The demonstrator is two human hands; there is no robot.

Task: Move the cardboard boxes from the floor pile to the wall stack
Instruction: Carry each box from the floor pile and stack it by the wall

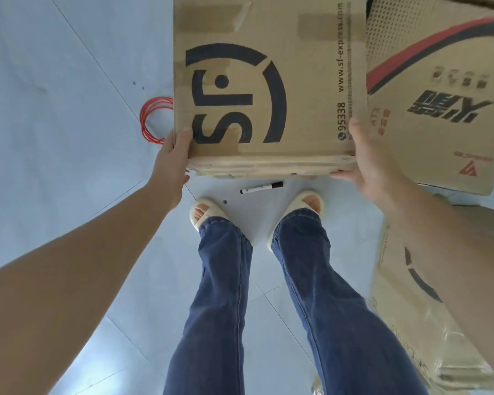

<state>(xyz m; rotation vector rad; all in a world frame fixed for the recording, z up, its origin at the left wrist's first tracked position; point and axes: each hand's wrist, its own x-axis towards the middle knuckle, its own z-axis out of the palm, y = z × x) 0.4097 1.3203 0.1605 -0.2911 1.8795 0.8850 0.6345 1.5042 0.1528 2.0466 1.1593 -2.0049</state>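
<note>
Cardboard, stiff yet probably light, the SF box (268, 86) fills the upper centre of the frame, gripped at its 2 near corners by the left hand (174, 158) and right hand (365, 161), fingers curled underneath for support.

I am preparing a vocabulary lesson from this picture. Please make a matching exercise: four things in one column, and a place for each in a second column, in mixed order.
Things
1. SF box
2. marker pen
3. red cord
4. box with red stripe

Places
A. on the floor, in front of the feet
B. on the floor, beside the left hand
C. held between both hands, the right hand at its other side
D. behind the right hand, next to the held box

Pairs: 1-C, 2-A, 3-B, 4-D
</note>
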